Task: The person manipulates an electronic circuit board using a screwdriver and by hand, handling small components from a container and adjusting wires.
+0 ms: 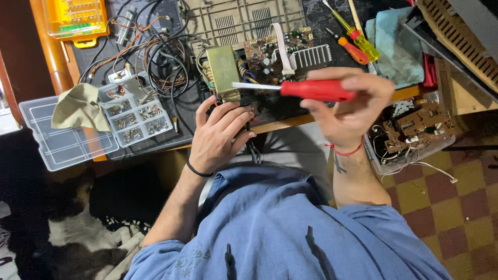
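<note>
Your right hand point(347, 106) is clenched around the red plastic handle of a screwdriver point(311, 89). It lies just in front of the brass-coloured boxy metal transformer point(223, 70), long axis level, its shaft pointing left. Your left hand point(218, 132) rests fingers-curled below that transformer; whether it grasps anything, I cannot tell. A slip could jab the tip into the transformer's nearby wires.

Glossy red plastic screwdriver handle point(317, 89), brassy metal transformer point(223, 71), matt khaki cloth point(79, 106).
</note>
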